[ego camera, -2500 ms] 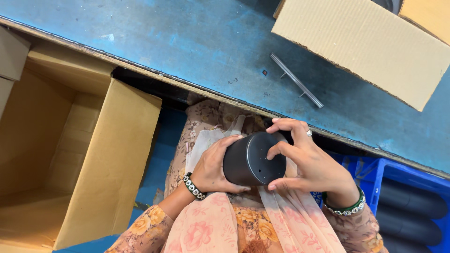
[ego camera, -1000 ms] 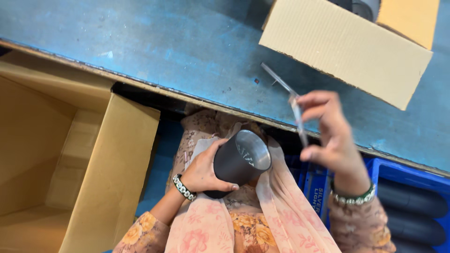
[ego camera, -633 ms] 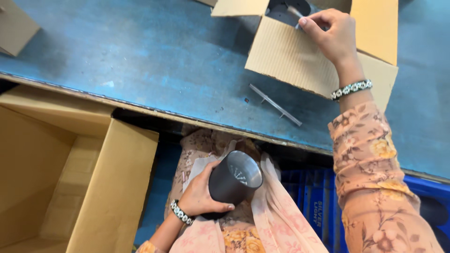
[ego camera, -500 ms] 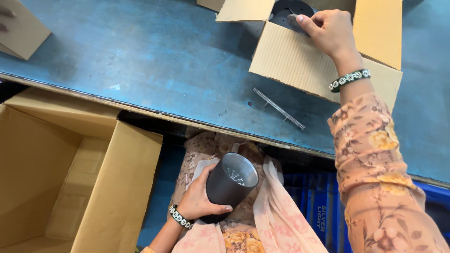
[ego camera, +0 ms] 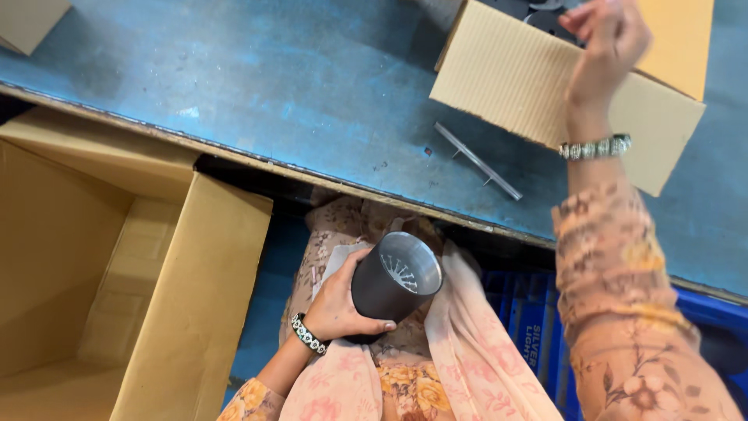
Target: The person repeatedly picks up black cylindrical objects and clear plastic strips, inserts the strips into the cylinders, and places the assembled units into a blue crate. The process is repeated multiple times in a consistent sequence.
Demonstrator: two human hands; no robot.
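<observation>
My left hand (ego camera: 336,302) grips a black cylindrical housing (ego camera: 389,282) over my lap, its open end tilted up and showing a shiny ribbed inside. My right hand (ego camera: 609,37) is stretched far forward over an open cardboard box (ego camera: 538,86) at the table's far right, where dark round parts (ego camera: 538,9) lie inside. The hand is blurred with curled fingers, and whether it holds anything is unclear.
A large open cardboard box (ego camera: 187,312) stands at my left beside my lap. A thin metal strip (ego camera: 477,160) lies on the worn blue table (ego camera: 273,93). A blue crate (ego camera: 538,320) sits low at my right. Another cardboard corner (ego camera: 27,19) shows top left.
My right hand left the black housing and reached up to the cardboard box on the table. My left hand kept the housing and turned its open end upward.
</observation>
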